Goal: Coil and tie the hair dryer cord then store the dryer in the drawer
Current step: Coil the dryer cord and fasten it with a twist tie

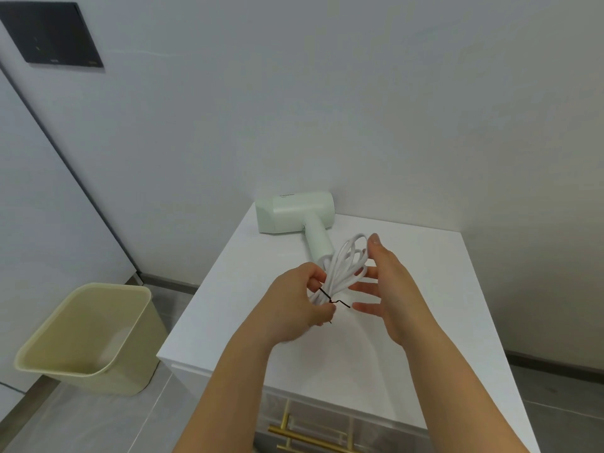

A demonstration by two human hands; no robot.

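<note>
So the hair dryer [294,212], a pale green one, is lying on its side at the back of the white bench [441,305], just above the middle of the frame and right up against the wall [327,93], handle pointing toward the camera. Its white cord [343,266] is bunched into a looped bundle held above the bench, dead center of the frame. The left hand [295,305] has its grip curled tight round the lower end of that bundle, where a thin black twist tie [336,300] wraps the loops with both ends sticking out loose. The right hand [389,289] sits just to the right of the coil with a wide grip, fingers straight and spread, holding nothing; can't tell if the fingertips actually touch the loops. The drawer [320,413] front with gold handles [307,436] peeks out at the bottom middle. A beige bin [88,335] stands on the floor at lower left, and a dark panel [52,34] hangs on the wall at upper left.
</note>
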